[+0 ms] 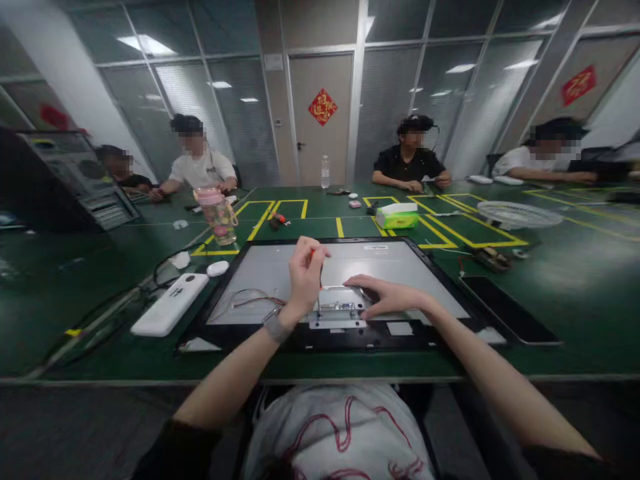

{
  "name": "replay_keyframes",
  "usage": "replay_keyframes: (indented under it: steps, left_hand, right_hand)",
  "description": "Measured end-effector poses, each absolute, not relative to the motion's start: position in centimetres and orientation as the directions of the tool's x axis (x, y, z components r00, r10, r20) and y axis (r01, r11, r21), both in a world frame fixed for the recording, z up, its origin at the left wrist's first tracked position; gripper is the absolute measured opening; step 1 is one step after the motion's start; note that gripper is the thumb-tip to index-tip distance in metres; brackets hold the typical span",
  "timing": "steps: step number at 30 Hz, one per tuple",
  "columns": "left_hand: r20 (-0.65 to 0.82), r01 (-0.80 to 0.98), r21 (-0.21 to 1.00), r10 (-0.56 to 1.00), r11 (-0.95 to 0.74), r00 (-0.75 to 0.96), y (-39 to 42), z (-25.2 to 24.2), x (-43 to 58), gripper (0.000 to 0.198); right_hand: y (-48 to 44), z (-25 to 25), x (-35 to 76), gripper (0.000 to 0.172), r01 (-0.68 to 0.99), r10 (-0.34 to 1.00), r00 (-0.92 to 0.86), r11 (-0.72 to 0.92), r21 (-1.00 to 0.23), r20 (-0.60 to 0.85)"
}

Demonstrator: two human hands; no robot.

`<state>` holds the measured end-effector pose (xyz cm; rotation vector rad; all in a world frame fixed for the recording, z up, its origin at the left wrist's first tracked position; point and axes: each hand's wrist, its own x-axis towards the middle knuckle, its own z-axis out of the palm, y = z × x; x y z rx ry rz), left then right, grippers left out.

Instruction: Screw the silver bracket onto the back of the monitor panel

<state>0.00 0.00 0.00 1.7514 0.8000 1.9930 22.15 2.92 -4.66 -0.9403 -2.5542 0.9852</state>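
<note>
A flat display panel point(250, 273) with a black frame lies on the table in front of me, its grey face up. Near its front edge sits a small metal bracket point(338, 325) with a circuit board point(340, 307). My left hand point(304, 283) is closed round a screwdriver point(314, 254) with a red handle, held upright with its shaft down at the bracket's left side. At the bracket's right side rests my right hand point(393, 298), its fingers stretched and thumb apart, touching the bracket's edge. Something dark under its palm is partly hidden. Thin wires point(255, 298) lie on the panel's left.
Left of the panel are a white power bank point(171, 305), a white case point(217, 269), cables and a pink-lidded bottle point(217, 217). A phone point(507, 310) lies to the right. Beyond stand a tissue pack point(397, 217) and a fan grille point(520, 215). Several people sit across the table.
</note>
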Motion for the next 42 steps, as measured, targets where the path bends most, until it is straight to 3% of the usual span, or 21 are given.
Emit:
replay_keyframes:
  steps: [4, 9, 18, 24, 30, 36, 42]
  left_hand:
    - [0.662, 0.016, 0.749, 0.747, -0.662, -0.067, 0.9, -0.5, -0.1, 0.03]
    - [0.625, -0.164, 0.765, 0.78, -0.623, -0.046, 1.6, -0.7, 0.0, 0.03]
    - [0.754, 0.124, 0.656, 0.652, -0.744, -0.082, 0.7, -0.4, 0.0, 0.021]
    - [0.661, 0.006, 0.751, 0.75, -0.661, -0.025, 0.6, -0.4, 0.0, 0.03]
    - [0.749, 0.093, 0.663, 0.661, -0.743, -0.049, 0.1, -0.2, 0.3, 0.02]
    - [0.634, -0.029, 0.773, 0.774, -0.633, -0.005, 0.2, -0.5, 0.2, 0.033]
    - [0.745, 0.074, 0.667, 0.664, -0.742, -0.058, -0.1, -0.1, 0.2, 0.029]
  right_hand:
    - [2.5, -4.5, 22.5, 0.084, 0.492, 0.652, -0.758, 0.552, -0.673, -0.019]
    - [2.5, -4.5, 22.5, 0.084, 0.482, 0.652, -0.758, 0.55, -0.682, -0.011]
    - [2.4, -4.4, 22.4, 0.085, 0.488, 0.654, -0.756, 0.548, -0.68, -0.016]
    - [2.4, -4.4, 22.3, 0.084, 0.489, 0.656, -0.755, 0.547, -0.68, -0.015]
    - [2.4, -4.5, 22.4, 0.084, 0.485, 0.654, -0.756, 0.552, -0.679, -0.008]
    - [2.5, -4.5, 22.5, 0.084, 0.484, 0.65, -0.76, 0.558, -0.674, -0.007]
    - [2.4, -4.4, 22.4, 0.085, 0.481, 0.65, -0.76, 0.556, -0.678, -0.006]
